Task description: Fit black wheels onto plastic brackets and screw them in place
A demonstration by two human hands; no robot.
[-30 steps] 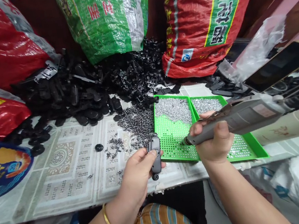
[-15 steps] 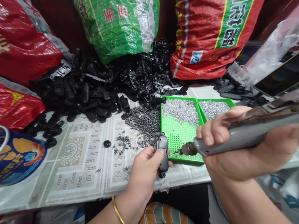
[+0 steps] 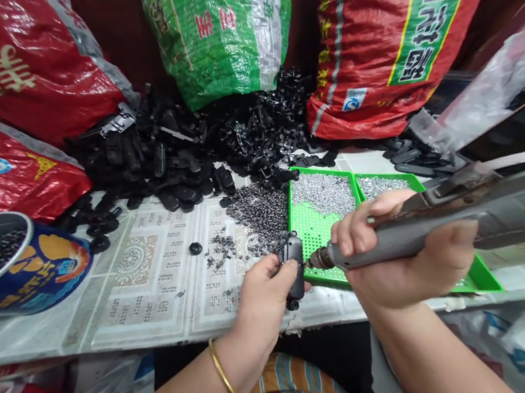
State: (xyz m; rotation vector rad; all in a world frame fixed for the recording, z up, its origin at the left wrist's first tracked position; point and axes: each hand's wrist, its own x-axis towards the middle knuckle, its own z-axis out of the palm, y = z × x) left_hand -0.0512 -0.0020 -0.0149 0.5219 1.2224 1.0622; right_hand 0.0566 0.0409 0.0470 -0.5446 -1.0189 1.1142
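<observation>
Screws [image 3: 323, 188] heap in green tray [image 3: 314, 231]; left hand [image 3: 265, 297] grips black part [image 3: 294, 268]; right hand [image 3: 396, 261] grips screwdriver [image 3: 451, 227]

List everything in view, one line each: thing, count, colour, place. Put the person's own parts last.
Sacks: four, three red and one green, along the back.
Plastic parts pile: many, black, in front of the sacks.
Loose screws: a heap, dark, on the table left of the trays.
Trays: two, green, side by side at centre right, holding silvery screws.
Tin: one, blue and orange, far left, filled with dark pieces.
Table: one, pale patterned cover.
Black plastic part: one, in the left hand's grip.
Electric screwdriver: one, grey, in the right hand's grip, tip at the part.
Bangle: one, gold, left wrist.
Left hand: holds the part.
Right hand: holds the screwdriver.
</observation>
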